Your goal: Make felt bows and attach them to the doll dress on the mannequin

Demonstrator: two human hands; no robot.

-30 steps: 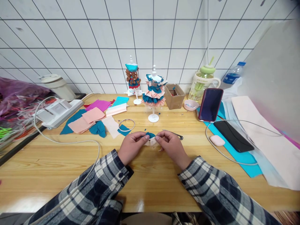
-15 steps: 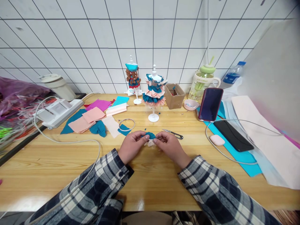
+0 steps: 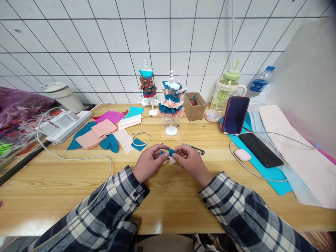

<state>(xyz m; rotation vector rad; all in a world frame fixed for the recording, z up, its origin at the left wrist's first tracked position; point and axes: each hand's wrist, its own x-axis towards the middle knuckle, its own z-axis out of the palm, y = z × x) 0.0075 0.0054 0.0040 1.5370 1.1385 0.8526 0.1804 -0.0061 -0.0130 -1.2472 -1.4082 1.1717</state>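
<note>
Head view, a glossy wooden table [image 3: 168,204] against a white tiled wall [image 3: 131,29], left hand [image 3: 147,162] and right hand [image 3: 193,163] pinching a small teal and peach scrap [image 3: 171,152] between thumbs and fingers over the table (scissors [image 3: 201,151] beside the right hand), two dressed doll stands [image 3: 171,111] behind.

The left hand [image 3: 147,163] and right hand [image 3: 193,163] partly hide a teal-and-peach piece [image 3: 171,152], probably crepe paper; the picture cuts off a purple bag [image 3: 22,105] near the table's [image 3: 168,206] back left corner.
</note>
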